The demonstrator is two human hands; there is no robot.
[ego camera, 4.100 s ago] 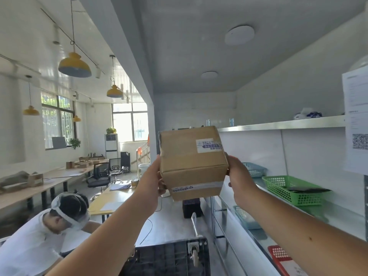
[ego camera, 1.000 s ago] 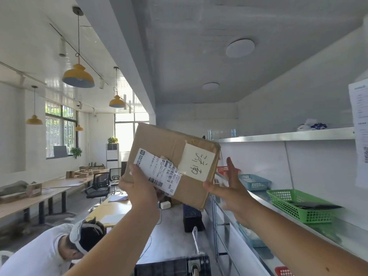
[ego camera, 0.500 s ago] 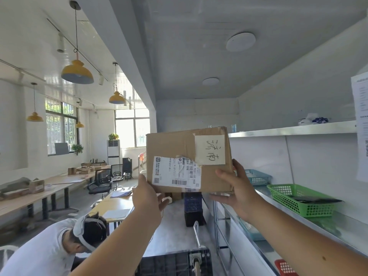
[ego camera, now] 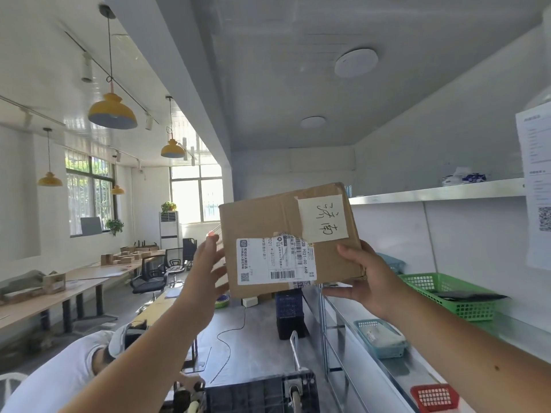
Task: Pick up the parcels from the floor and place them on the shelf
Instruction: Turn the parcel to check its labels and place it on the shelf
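I hold a brown cardboard parcel [ego camera: 280, 234] up at chest height, its broad face toward me with a white shipping label and a pale handwritten note. My left hand [ego camera: 205, 271] presses flat against its left edge, fingers spread. My right hand [ego camera: 362, 278] supports the lower right corner from beneath, thumb on the front face. The metal shelf [ego camera: 432, 192] runs along the right wall, its top board just right of the parcel, with lower boards below.
A green basket [ego camera: 447, 295], a light blue basket [ego camera: 380, 338] and a red basket [ego camera: 433, 397] sit on the shelf boards. A black cart [ego camera: 262, 393] stands below me. A person in white [ego camera: 59, 374] crouches at lower left. Desks and chairs fill the left.
The parcel has been turned from a box-edge view to its labelled face, levelled, and shifted slightly right. My left hand slid from beneath it to its left edge.
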